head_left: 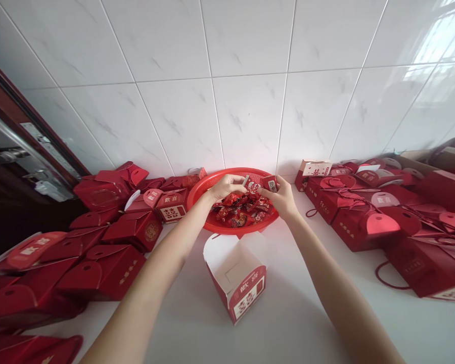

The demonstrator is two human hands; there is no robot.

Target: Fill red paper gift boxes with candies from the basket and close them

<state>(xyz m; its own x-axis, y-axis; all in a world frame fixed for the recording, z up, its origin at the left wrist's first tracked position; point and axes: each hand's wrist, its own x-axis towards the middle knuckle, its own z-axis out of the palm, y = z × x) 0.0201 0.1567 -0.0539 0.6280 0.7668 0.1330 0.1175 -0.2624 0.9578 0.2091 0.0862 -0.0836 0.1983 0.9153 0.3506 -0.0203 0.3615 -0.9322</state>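
Observation:
Over a red plastic basket (pixel 197 218) of red-wrapped sweets (pixel 238 215), both hands hold small red packets. My left hand (pixel 227 187) pinches a red and white packet (pixel 252 187) between thumb and fingers. My right hand (pixel 282 196) is closed on a small red packet (pixel 269 183) with pale lettering, and its thumb is close to the left hand's packet. Nearer to me stands an open red and white box (pixel 233 278), its flaps up and its white inside showing no contents.
Closed red boxes (pixel 106 270) crowd the left side. More red boxes (pixel 358 225), some with cord handles, fill the right, beside a cardboard carton (pixel 424 164). Behind is a white tiled wall (pixel 246 116). A door handle (pixel 11 154) is at the far left.

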